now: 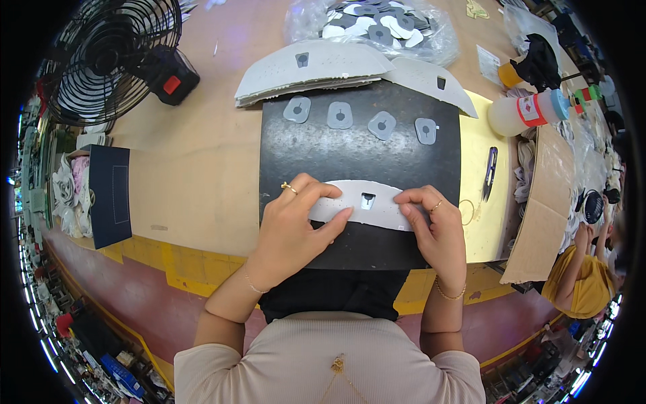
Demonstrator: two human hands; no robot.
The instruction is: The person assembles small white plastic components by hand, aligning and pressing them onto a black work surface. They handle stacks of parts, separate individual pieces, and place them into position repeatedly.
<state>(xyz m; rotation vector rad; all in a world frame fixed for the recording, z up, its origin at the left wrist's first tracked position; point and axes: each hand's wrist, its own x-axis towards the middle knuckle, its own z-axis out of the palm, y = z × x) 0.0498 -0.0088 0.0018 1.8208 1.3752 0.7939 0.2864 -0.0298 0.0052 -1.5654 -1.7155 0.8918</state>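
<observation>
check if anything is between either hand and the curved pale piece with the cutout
Nothing visible is. The left hand and right hand both touch the curved pale piece near its ends; the four grey patches lie apart, farther up the black mat.

Grey piece (354, 196) partly covered, fan (104, 59) cropped, co-worker (577, 281) seemingly blurred

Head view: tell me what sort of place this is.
Probably a factory workshop: the nearest pale curved piece resembles those in the stack beyond it, a clear bag holds many small pieces, and a person in yellow is at the right.
</observation>
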